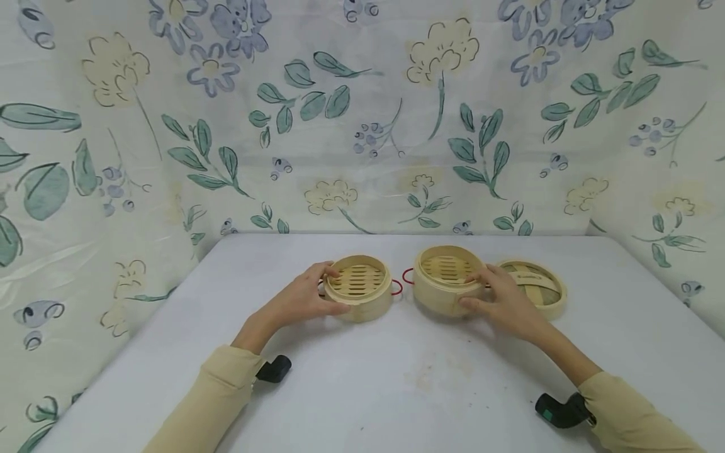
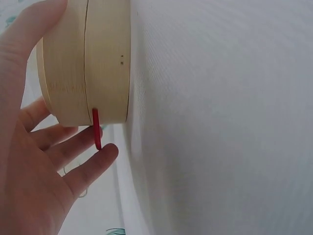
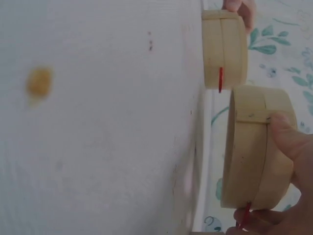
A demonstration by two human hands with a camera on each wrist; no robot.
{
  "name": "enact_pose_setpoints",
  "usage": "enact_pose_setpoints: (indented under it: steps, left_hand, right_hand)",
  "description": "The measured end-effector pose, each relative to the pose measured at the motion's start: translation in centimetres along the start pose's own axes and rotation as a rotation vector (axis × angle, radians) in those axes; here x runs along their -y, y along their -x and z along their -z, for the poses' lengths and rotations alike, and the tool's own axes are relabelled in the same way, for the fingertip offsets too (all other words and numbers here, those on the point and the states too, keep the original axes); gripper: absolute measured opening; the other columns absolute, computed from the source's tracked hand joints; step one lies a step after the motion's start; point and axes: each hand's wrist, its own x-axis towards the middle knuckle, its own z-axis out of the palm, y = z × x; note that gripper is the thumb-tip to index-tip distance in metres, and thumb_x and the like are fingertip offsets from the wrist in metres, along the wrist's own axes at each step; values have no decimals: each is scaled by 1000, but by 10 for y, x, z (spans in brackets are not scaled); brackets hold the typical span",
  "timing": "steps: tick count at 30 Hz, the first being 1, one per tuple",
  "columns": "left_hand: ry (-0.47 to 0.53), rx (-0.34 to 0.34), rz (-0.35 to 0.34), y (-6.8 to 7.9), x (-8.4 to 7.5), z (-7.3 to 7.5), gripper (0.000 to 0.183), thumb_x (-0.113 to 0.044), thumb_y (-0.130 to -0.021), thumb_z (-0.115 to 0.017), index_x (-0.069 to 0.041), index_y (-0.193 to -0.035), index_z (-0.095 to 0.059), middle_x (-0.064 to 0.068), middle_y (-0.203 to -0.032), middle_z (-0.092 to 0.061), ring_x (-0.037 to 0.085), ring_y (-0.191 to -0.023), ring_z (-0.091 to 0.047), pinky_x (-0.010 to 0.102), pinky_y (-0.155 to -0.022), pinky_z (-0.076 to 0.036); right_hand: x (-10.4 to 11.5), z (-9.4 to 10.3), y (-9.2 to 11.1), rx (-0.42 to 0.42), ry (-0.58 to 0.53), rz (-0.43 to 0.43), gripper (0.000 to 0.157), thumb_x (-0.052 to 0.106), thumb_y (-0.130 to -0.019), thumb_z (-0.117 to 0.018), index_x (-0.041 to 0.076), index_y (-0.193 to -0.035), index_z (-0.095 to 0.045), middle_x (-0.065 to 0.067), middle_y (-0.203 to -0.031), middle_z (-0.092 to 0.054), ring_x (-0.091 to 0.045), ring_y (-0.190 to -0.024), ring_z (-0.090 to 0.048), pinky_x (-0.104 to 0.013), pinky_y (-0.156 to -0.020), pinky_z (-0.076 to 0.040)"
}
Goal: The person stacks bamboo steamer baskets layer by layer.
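Observation:
Two round bamboo steamer baskets with slatted bottoms and red loop handles are near the table's far side. My left hand [image 1: 297, 297] grips the left steamer basket [image 1: 370, 309], thumb on the near wall and fingers at the far rim. In the left wrist view, a red loop [image 2: 97, 129] lies by the fingers, and the basket's base stands on the table. My right hand [image 1: 506, 305] holds the right steamer basket [image 1: 436, 296] by its right side, thumb on the wall. This basket is tilted and lifted off the table in the right wrist view.
A woven bamboo steamer lid [image 1: 552, 301] with a strap across its top lies at the right, partly behind my right hand. Small stains [image 1: 425, 371] mark the white table [image 1: 351, 390]. A flowered cloth [image 1: 385, 182] hangs behind the table.

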Motion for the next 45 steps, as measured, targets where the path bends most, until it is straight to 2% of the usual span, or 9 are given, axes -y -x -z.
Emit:
enact_pose_setpoints:
  steps: [6, 13, 19, 24, 30, 39, 45]
  left_hand:
    - [7, 13, 11, 2, -2, -1, 104, -49, -73, -84, -7, -151, -29, 15, -152, -38, 36, -137, -42, 54, -109, -37]
    - [34, 29, 1, 1, -3, -3, 115, -49, -73, -84, -7, -156, -17, 15, -157, -30, 35, -139, -39, 51, -110, -37]
    - [139, 70, 39, 0, 4, -5, 116, -48, -75, -83, -7, -157, -12, 17, -159, -27, 33, -141, -37, 49, -113, -33]
    - [181, 108, 66, -2, 7, -6, 113, -48, -77, -81, -8, -157, -13, 16, -158, -29, 30, -143, -34, 50, -115, -29]
    - [175, 104, 70, -1, 7, -7, 110, -49, -77, -80, -9, -157, -15, 13, -156, -34, 28, -137, -42, 49, -112, -34]
    - [166, 91, 100, 5, 7, -6, 106, -50, -76, -80, -13, -156, -20, 10, -151, -42, 25, -129, -48, 49, -110, -36]
    - [169, 91, 100, 2, 5, -5, 108, -51, -75, -81, -14, -156, -20, 8, -151, -41, 23, -131, -47, 46, -111, -36]
  right_hand:
    - [5, 3, -1, -24, -40, 17, 46, 38, -92, -70, 6, -123, -57, -33, -153, -28, -54, -144, -15, -75, -107, -17]
    - [2, 6, -2, -68, -68, 46, 43, 35, -91, -71, 6, -121, -58, -30, -151, -32, -51, -145, -15, -71, -110, -17]
    - [3, 6, -1, -80, -85, 56, 38, 33, -92, -71, 8, -118, -58, -30, -151, -32, -50, -145, -15, -71, -110, -18]
    - [6, 3, 0, -87, -89, 60, 38, 32, -91, -71, 9, -118, -59, -28, -150, -35, -50, -145, -16, -71, -110, -17]
    - [10, -8, 0, -89, -96, 86, 40, 30, -92, -71, 7, -122, -59, -23, -141, -46, -47, -145, -20, -69, -110, -20]
    - [25, -20, 0, -55, -110, 79, 42, 33, -93, -69, 8, -124, -57, -25, -147, -39, -48, -146, -15, -70, -110, -19]
    - [37, -20, -4, -44, -96, 98, 41, 35, -94, -68, 10, -124, -57, -23, -148, -37, -44, -145, -21, -69, -108, -25]
